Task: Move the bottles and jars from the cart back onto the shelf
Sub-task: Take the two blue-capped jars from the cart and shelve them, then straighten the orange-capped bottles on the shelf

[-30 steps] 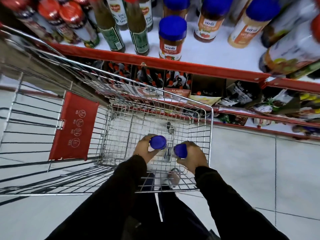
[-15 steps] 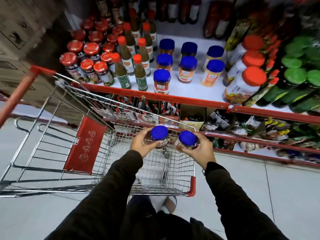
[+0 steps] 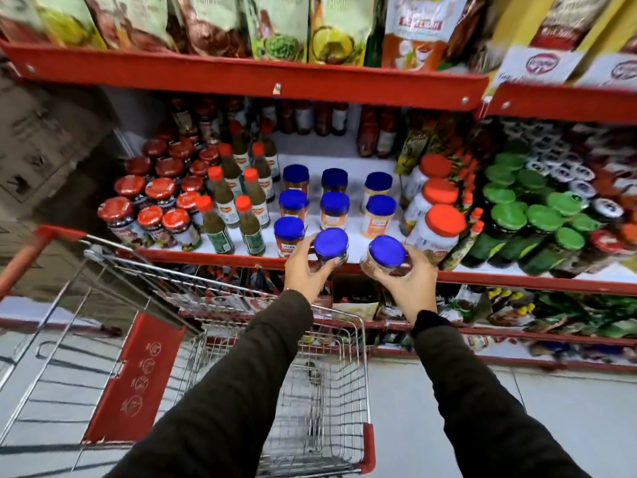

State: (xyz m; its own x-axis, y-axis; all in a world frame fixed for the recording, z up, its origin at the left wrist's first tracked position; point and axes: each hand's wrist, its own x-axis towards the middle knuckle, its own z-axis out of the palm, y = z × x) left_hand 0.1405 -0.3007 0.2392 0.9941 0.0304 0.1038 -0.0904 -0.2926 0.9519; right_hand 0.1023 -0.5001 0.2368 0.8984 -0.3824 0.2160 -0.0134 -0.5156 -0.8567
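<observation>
Your cart (image 3: 320, 384) stands on the pale floor just in front of the shelf (image 3: 344, 269), its wire basket below your forearms, and no jar can be made out in the part of it that shows. Both your arms reach forward over the cart in dark sleeves, nearly straight, wrists raised to the red front lip of the shelf. Your left hand (image 3: 305, 270) is closed around the glass of a blue-lidded jar (image 3: 331, 243), fingers wrapped up its sides, lid toward the camera. Your right hand (image 3: 412, 282) grips a second blue-lidded jar (image 3: 386, 251) the same way, thumb and fingers spread round its body. Both jars hang at the front edge of the shelf, just ahead of the rows of matching blue-lidded jars (image 3: 334, 205); whether either touches the shelf board cannot be told. Half a second ago you held these same two jars low over the cart, near its far rim; since then both hands have lifted up and forward to the shelf, and your view has tilted upward, bringing in the upper shelf (image 3: 241, 77) with its pouches.
</observation>
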